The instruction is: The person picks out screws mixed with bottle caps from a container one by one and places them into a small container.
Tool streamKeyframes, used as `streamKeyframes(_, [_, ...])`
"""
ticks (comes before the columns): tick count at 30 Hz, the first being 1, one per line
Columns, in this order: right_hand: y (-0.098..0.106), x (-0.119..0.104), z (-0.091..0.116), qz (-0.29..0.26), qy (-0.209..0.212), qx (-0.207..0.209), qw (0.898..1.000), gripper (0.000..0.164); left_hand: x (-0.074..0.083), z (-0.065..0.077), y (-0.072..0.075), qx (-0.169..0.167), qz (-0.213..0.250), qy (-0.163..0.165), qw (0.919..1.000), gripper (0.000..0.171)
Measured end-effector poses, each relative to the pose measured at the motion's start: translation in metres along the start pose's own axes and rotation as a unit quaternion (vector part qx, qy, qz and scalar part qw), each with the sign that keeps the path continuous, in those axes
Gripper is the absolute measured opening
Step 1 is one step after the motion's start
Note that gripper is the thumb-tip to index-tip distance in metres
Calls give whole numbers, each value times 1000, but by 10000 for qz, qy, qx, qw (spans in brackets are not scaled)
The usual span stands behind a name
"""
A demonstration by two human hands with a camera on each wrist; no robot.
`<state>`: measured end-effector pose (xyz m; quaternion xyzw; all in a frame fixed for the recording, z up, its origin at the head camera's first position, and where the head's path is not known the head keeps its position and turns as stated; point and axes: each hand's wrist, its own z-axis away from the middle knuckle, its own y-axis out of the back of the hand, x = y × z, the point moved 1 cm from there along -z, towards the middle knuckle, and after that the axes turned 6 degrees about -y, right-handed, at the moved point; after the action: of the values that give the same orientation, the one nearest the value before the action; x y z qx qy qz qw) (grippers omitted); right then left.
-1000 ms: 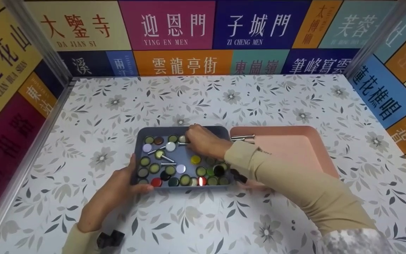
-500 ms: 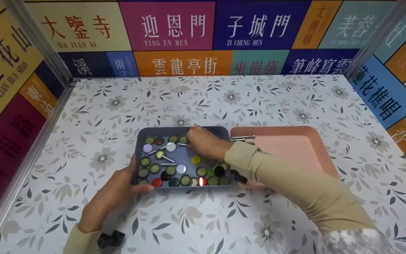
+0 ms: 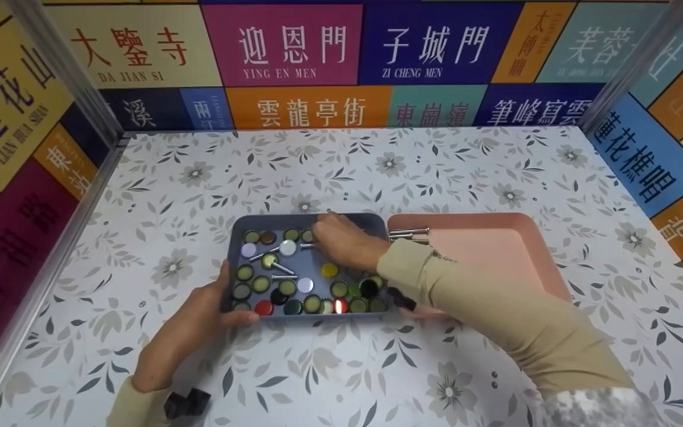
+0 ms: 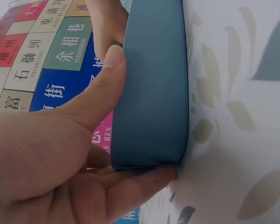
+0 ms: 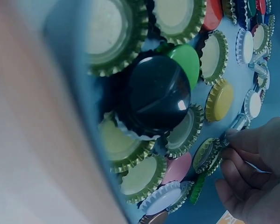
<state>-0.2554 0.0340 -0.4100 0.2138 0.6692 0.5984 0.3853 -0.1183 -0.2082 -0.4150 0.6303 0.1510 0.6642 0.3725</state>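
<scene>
My left hand (image 3: 199, 308) grips the left end of a blue-grey tray (image 3: 309, 220), thumb at the near wall and fingers along the side. In the left wrist view, the thumb lies against the tray wall (image 4: 151, 88) and the fingers reach round its corner. Bottle caps (image 3: 260, 283) of several colours and a few metal screws (image 3: 284, 276) lie in this tray. Reaching into its far part, my right hand (image 3: 344, 240) has curled fingers; in the right wrist view, thumb and fingertips pinch at a shiny screw (image 5: 240, 122) among the caps. The palm side is hidden from the head view.
A pink tray (image 3: 525, 237) stands right beside the blue-grey one, with several screws (image 3: 409, 232) at its far left corner. My right forearm (image 3: 495, 314) crosses over it. Printed panels (image 3: 294, 44) border the flower-patterned table (image 3: 341, 166) at the back and sides.
</scene>
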Motion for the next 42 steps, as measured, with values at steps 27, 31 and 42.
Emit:
streamKeyframes(27, [16,8,8,358,194,689,9968,4,1,-1,0,-43,-169,-20,9998,118])
streamKeyframes(31, [21,11,10,221,71,600,9979,10,1,-1,0,-56,-124,28,9999,118])
streamKeyframes(42, [31,26,21,96,152,862,9961,5,1,1,-2,7,-309,-164,9994,118])
